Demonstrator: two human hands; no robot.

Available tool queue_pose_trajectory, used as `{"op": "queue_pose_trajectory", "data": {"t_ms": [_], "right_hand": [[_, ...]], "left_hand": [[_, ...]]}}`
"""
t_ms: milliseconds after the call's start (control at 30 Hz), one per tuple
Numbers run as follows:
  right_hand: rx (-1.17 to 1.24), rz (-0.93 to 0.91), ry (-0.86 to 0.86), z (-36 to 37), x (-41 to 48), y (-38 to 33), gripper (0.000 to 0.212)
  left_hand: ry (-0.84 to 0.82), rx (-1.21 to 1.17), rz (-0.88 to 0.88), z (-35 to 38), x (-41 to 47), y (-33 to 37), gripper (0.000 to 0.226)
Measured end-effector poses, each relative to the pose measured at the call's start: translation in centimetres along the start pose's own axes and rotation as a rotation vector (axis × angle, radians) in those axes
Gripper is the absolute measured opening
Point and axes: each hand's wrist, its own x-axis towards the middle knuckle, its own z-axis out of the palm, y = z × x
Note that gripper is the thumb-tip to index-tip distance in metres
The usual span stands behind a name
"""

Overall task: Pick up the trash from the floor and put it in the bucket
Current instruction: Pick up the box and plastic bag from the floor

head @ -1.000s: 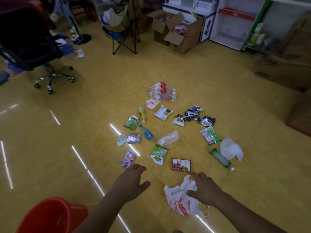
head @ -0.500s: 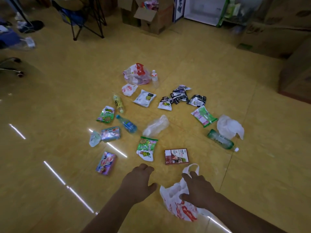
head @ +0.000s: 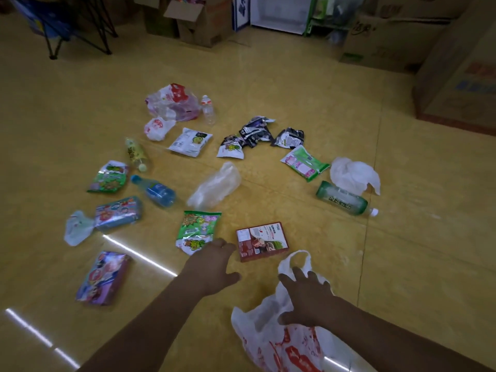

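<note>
Trash lies scattered on the glossy yellow floor (head: 402,264): snack wrappers, plastic bottles, bags and a brown carton (head: 261,241). No bucket appears in this view, and I judge that almost all the work is left. The right hand (head: 308,299) rests with spread, released fingers on a white-and-red plastic bag (head: 284,345) at the near side. The left hand (head: 212,267), also unclenched, reaches between the carton and a green wrapper (head: 198,229), grasping nothing. Cardboard boxes (head: 193,20) and a folding chair's legs (head: 80,30) stand at the far side.
</note>
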Motion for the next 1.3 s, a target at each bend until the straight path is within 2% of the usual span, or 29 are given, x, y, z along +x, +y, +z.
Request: {"op": "queue_pose_trajectory", "data": {"t_ms": [167, 500, 667, 833, 1000, 1300], "right_hand": [[-0.019, 0.010, -0.074, 3.1, 3.4, 1.9, 0.119], [-0.125, -0.040, -0.081, 8.2, 7.3, 3.5, 0.130], [-0.195, -0.076, 0.002, 8.2, 6.9, 2.8, 0.113], [-0.214, -0.105, 0.081, 7.8, 7.5, 2.6, 0.095], [-0.162, -0.108, 0.120, 8.1, 9.3, 3.1, 0.081], [-0.161, -0.186, 0.218, 6.0, 9.5, 3.0, 0.036]], "left_hand": [[0.008, 0.104, 0.063, 4.1, 5.5, -0.5, 0.082], [-0.018, 0.186, 0.047, 10.1, 11.0, -1.5, 0.110], [-0.048, 0.185, 0.013, 11.1, 11.9, -2.1, 0.115], [-0.092, 0.133, -0.016, 11.4, 12.6, -2.5, 0.108], [-0.002, 0.154, -0.034, 11.2, 12.7, -1.8, 0.100], [0.071, 0.009, -0.077, 12.1, 11.7, -1.1, 0.094]]}}
